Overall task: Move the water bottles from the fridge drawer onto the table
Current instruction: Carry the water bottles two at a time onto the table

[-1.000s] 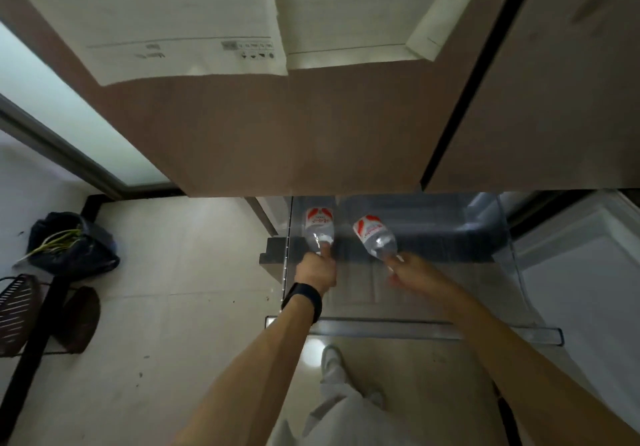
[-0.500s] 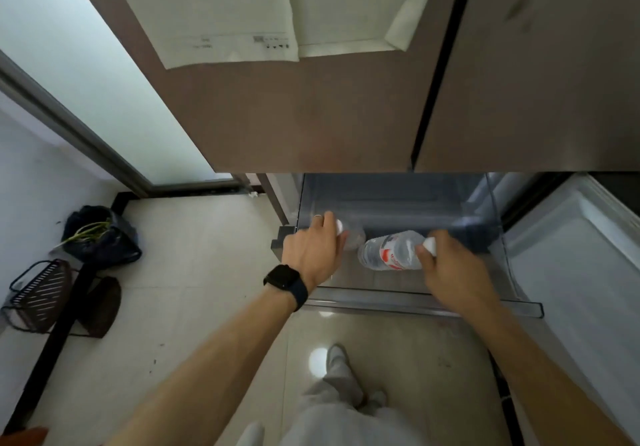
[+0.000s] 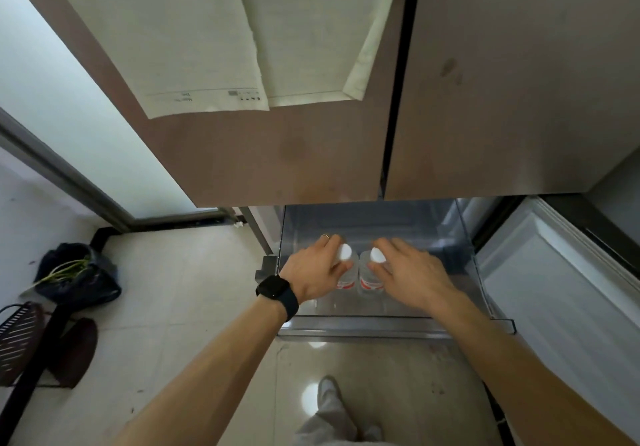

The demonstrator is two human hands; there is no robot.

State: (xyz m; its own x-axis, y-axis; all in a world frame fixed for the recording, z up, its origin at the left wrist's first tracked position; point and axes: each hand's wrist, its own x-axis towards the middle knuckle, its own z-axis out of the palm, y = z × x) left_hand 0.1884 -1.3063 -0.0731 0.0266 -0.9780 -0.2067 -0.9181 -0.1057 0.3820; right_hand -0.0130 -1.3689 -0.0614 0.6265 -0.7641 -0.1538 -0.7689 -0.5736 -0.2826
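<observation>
Fridge doors (image 3: pixel 311 161): flat brown matte panels, faintly smudged, split by a dark vertical seam. Creased pale paper sheets (image 3: pixel 194 40) on the left panel.
Floor (image 3: pixel 180 289): glossy cream tile with a few dark specks. Crumpled black bag (image 3: pixel 79 276) lies far left.
Drawer (image 3: pixel 381 328): clear, hard plastic, boxy, pulled out under the doors.
Left hand (image 3: pixel 313 272): inside the drawer, thumb and fingers curled round the neck of the left bottle (image 3: pixel 347 277).
Right hand (image 3: pixel 412 276): likewise wrapped about the neck of the right bottle (image 3: pixel 369 279).
Both bottles are clear ribbed plastic with red labels and round white caps. They stand upright, just beside each other, in the drawer. Whether their bases rest on its floor I cannot tell.
Black square watch (image 3: pixel 273 287) on the left wrist.
</observation>
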